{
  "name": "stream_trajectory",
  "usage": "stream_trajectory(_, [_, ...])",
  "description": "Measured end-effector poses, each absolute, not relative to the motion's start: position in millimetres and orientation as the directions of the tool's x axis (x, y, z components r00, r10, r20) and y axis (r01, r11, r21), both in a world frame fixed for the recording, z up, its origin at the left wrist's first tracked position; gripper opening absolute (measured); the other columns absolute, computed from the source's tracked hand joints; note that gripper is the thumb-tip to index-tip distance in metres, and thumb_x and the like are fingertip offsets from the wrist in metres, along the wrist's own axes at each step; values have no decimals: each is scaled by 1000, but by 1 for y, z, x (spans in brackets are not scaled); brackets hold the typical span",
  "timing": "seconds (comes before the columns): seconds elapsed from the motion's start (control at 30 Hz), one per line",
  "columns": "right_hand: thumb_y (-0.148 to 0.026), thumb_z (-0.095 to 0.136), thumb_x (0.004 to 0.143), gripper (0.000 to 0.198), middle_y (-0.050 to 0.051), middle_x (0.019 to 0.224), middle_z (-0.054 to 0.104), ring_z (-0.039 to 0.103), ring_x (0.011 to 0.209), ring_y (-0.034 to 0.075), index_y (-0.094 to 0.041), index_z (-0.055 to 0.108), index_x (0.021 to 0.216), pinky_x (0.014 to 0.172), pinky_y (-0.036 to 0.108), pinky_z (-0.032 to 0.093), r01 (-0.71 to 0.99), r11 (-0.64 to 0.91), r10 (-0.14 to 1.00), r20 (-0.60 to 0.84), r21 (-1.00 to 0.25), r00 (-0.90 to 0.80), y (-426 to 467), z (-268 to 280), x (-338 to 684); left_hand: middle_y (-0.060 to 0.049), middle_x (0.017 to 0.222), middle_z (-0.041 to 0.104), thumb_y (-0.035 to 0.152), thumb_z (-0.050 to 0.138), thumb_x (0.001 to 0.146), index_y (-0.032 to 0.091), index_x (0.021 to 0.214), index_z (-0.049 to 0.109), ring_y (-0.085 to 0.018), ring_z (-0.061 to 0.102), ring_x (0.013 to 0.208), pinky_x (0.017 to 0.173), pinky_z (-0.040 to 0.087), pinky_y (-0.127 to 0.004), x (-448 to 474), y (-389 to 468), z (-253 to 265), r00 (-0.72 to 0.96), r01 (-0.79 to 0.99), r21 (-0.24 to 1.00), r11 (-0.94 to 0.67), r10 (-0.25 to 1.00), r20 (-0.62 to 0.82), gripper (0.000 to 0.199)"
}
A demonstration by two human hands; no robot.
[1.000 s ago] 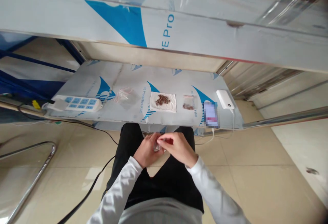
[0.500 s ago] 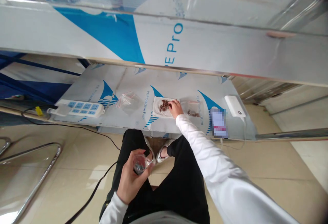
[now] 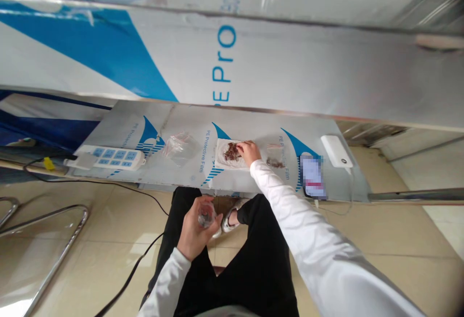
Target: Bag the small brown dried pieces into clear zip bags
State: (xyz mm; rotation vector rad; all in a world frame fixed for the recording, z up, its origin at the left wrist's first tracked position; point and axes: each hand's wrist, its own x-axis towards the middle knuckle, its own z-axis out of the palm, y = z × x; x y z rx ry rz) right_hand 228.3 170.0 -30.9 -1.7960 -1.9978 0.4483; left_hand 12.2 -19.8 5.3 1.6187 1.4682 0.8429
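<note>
My left hand (image 3: 193, 234) is wrapped around a small clear plastic cup (image 3: 206, 214), held above my lap with its mouth up. Something greyish shows inside, too blurred to name. On the shelf, my right hand (image 3: 249, 152) has its fingertips pressed together at the right edge of a pile of small dark-brown pieces (image 3: 231, 151). What sits between those fingers is hidden. Under the pile lies a white, square pad (image 3: 235, 165). Just right of my right hand is a clear plastic bag (image 3: 275, 157) with more brown pieces at its lower end.
A crumpled clear bag (image 3: 179, 147) lies left of the pad. Farther left is a white power strip (image 3: 118, 157) with a plugged-in cable. A phone (image 3: 312, 177) and a white power bank (image 3: 336, 151) lie on the right. A higher panel (image 3: 275, 70) overhangs the shelf's back.
My left hand has moved up and slightly right with the cup, closer to the shelf edge. My right hand stays at the brown pile. The view has shifted slightly.
</note>
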Motion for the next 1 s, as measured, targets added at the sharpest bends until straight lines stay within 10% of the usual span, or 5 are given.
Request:
stream_trajectory(0.3, [-34, 62, 83, 20, 3, 88, 74, 68, 77, 16, -21, 72, 95, 67, 24, 51, 465, 171, 981, 108, -869, -158, 64, 72, 213, -1, 83, 63, 24, 65, 70, 18, 97, 50, -16, 62, 77, 75, 48, -29, 60, 49, 18, 156, 376, 894, -245, 967, 199, 32])
stream_trajectory(1.0, [-33, 69, 79, 16, 2, 81, 68, 63, 73, 15, -21, 68, 89, 68, 25, 49, 635, 300, 935, 86, -711, -345, 53, 75, 209, -3, 90, 64, 21, 65, 70, 19, 96, 51, -17, 63, 85, 78, 48, -29, 63, 49, 16, 160, 309, 915, -260, 962, 220, 29])
